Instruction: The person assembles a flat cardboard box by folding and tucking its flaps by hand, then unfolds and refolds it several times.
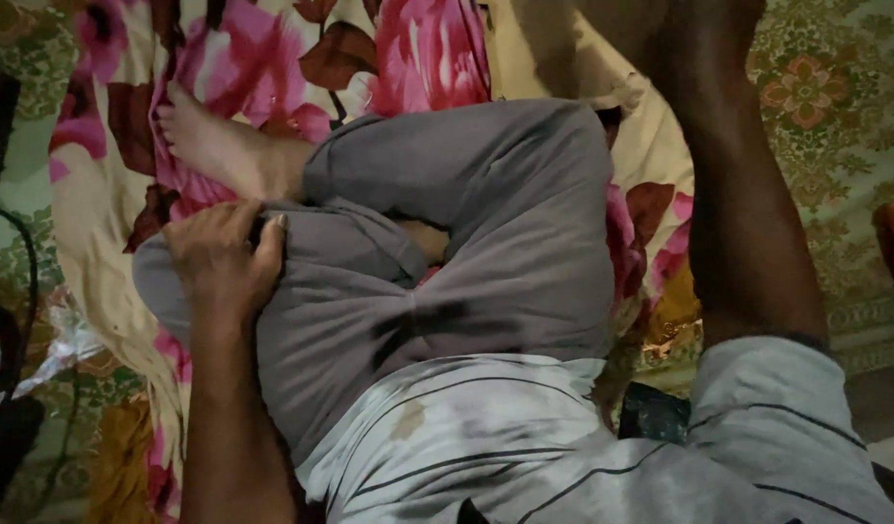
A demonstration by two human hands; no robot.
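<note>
On the floral sheet point(98, 213) we sit cross-legged in grey trousers point(486, 233), a bare foot point(214, 146) resting above the left knee. Our left hand point(224, 257) lies on that knee, fingers curled and gripping the trouser cloth. Our right arm point(748, 223) reaches up past the right knee and out of view, so we cannot tell how its hand stands. Right of the sheet lies a patterned green mat point(835, 116).

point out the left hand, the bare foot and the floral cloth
left hand point(222, 254), head view, on the back of the hand resting on the grey trouser knee
bare foot point(206, 138), head view, on the top of the foot
floral cloth point(423, 49), head view, on a pink flower
</note>
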